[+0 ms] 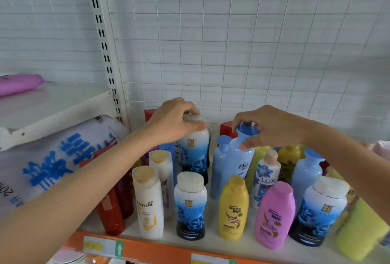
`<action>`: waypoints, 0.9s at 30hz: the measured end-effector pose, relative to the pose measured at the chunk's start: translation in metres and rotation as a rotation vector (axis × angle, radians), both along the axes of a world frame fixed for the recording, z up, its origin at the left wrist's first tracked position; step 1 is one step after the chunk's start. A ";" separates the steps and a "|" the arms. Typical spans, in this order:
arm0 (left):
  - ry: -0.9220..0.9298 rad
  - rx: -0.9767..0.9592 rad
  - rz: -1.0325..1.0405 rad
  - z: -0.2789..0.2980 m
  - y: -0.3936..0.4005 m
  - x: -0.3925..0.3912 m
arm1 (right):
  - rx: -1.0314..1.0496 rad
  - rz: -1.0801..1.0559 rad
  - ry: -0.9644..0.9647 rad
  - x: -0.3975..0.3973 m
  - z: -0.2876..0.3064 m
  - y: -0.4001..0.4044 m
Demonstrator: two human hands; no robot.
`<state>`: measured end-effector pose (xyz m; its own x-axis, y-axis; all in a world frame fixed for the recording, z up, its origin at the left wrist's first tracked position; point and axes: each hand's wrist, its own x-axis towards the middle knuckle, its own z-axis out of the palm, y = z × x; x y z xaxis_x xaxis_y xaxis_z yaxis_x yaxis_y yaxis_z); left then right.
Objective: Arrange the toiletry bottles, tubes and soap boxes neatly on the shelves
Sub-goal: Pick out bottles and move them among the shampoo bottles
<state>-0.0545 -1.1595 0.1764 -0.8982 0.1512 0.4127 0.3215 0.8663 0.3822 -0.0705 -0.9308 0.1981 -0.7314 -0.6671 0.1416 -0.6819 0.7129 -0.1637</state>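
My left hand (172,119) grips the white cap of a tall blue-and-white bottle (196,154) standing near the back of the shelf. My right hand (268,126) pinches the blue cap of a light blue bottle (238,164) that leans slightly, lifted above its neighbours. In the front row stand a white Pantene bottle (148,202), a second blue-and-white bottle (191,204), a yellow Rejoice bottle (233,206), a pink Rejoice bottle (274,215) and a third blue-and-white bottle (318,211). A Lux bottle (266,177) stands behind them.
Red bottles (111,211) stand at the left end under my forearm. A large white bag with blue print (52,158) lies left of the shelf post (103,38). A pink bottle (19,84) lies on the upper left shelf. Red boxes (226,129) stand against the wire-grid back. The orange shelf edge (158,251) carries price tags.
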 end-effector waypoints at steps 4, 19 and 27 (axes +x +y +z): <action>-0.173 -0.077 -0.014 -0.020 0.001 -0.009 | 0.031 -0.007 0.001 -0.002 -0.007 0.003; -0.393 -0.235 -0.059 -0.050 0.007 -0.023 | 0.100 -0.036 -0.066 -0.008 -0.025 -0.008; -0.271 -0.403 -0.080 -0.027 0.025 -0.028 | 0.169 -0.074 0.009 -0.010 -0.024 -0.009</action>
<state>-0.0829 -1.1343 0.1495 -0.9443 0.3236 0.0607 0.3283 0.9392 0.1004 -0.0801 -0.9399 0.1745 -0.7786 -0.6263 0.0382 -0.6274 0.7781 -0.0314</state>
